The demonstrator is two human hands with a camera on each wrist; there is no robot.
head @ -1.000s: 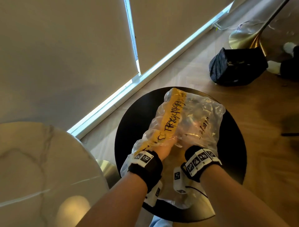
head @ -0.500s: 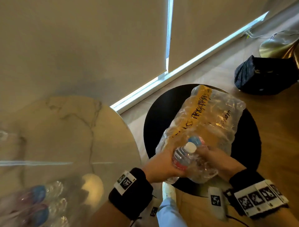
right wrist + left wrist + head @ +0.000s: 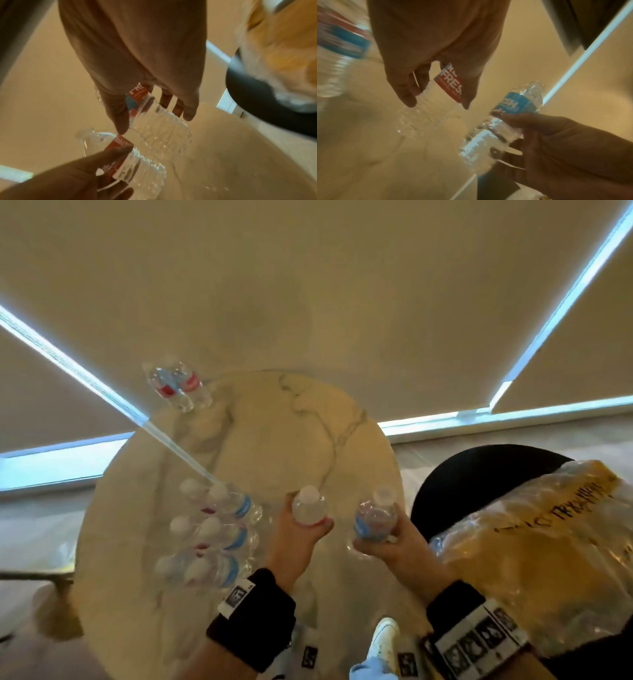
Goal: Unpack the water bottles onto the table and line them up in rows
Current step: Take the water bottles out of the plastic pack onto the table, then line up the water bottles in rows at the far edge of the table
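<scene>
My left hand [image 3: 301, 529] grips a clear water bottle [image 3: 308, 508] with a white cap, held upright above the round marble table [image 3: 281, 433]. My right hand [image 3: 387, 539] grips a second bottle [image 3: 375, 520] just to its right. In the left wrist view the left fingers [image 3: 406, 86] wrap the bottle [image 3: 450, 86] at its red label, and the other bottle [image 3: 513, 108] shows beside it. The right wrist view shows the right hand's bottle [image 3: 154, 117] and the left hand's bottle [image 3: 130, 162]. Several bottles [image 3: 212, 535] stand in two columns on the table's left.
The torn plastic pack [image 3: 534, 549] with yellow tape lies on a black round stool [image 3: 479, 470] to the right. A pair of bottles [image 3: 178, 386] sits at the table's far edge. Window blinds [image 3: 308, 285] fill the background.
Both hands left the plastic pack on the stool, each with a bottle, and swung left over the marble table. My view turned left with them.
</scene>
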